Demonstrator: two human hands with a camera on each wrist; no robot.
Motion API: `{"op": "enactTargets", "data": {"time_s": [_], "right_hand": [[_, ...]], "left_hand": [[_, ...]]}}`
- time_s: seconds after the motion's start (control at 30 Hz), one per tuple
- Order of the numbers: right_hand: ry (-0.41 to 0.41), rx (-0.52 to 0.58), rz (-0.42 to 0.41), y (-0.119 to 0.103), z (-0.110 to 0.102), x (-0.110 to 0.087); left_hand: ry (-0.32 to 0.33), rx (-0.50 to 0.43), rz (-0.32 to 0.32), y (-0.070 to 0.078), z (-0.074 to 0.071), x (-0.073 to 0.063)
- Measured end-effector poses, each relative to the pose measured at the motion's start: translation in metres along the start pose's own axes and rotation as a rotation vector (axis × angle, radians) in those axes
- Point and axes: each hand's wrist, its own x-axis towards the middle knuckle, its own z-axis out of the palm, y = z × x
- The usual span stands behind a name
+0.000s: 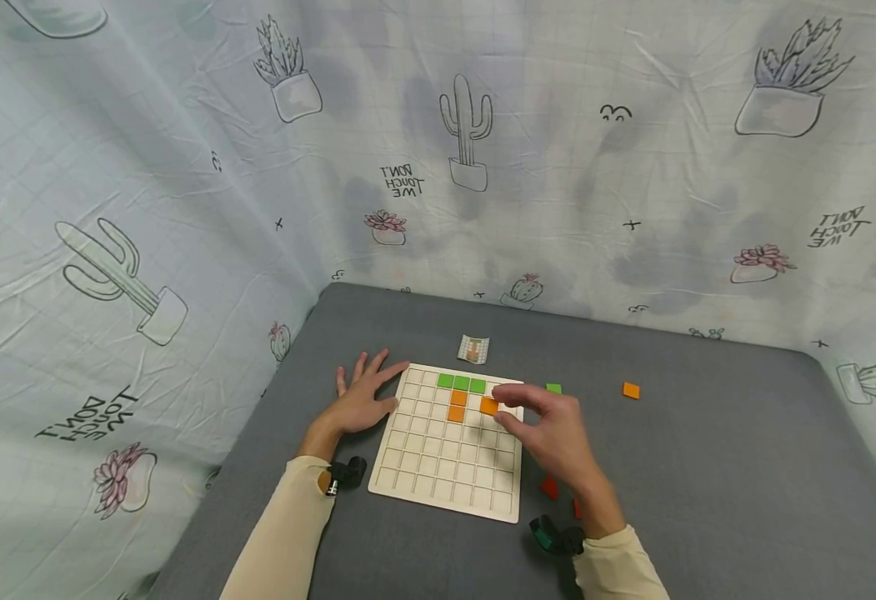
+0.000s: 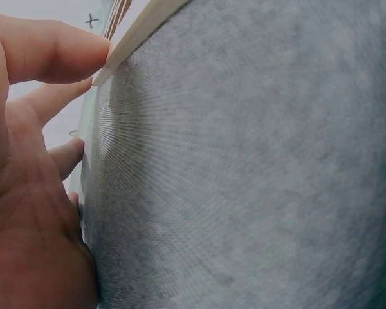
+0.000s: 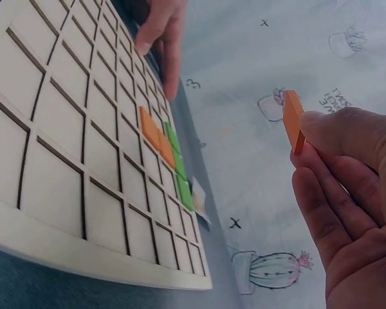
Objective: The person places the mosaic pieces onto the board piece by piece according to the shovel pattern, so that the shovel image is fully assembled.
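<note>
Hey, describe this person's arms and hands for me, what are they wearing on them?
The left sleeve and right sleeve are long and cream-coloured. Each wrist carries a strapped-on device: the left wrist device looks black, while the right wrist device is black with a green patch. The left hand and right hand are bare, without gloves.
</note>
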Motion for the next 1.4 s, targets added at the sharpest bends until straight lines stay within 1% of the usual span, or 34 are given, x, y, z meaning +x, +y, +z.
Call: {"op": "enactTargets", "data": {"time_s": [0.2,0.5,0.63,0.8,0.93,1.23,1.4], "right_hand": [[-0.011,0.045,0.016,0.003,0.012,0.001],[-0.074,0.057,0.053,0.012,0.036,-0.003],[-0.093,0.058,0.027,0.018,0.046,-0.004],[-0.112,0.088,0.011,0.025,0.055,-0.004],[-0.111,0.086,0.006,0.027,0.06,-0.004],[-0.101,0.011,-0.014,0.025,0.065,-0.003],[-0.12,-0.003,-0.004,0.025,0.065,-0.003]], "left_hand": [[-0.002,0.003,0.004,0.0,0.0,0.0],[-0.009,0.007,0.005,0.002,-0.002,-0.001],[-0.005,0.003,0.005,0.001,-0.001,0.0],[-0.004,0.007,0.002,0.001,0.0,0.001],[-0.008,0.016,-0.002,0.001,0.0,0.001],[-0.014,0.02,-0.004,0.001,-0.001,0.001],[-0.008,0.017,-0.003,0.001,0.0,0.001]]}}
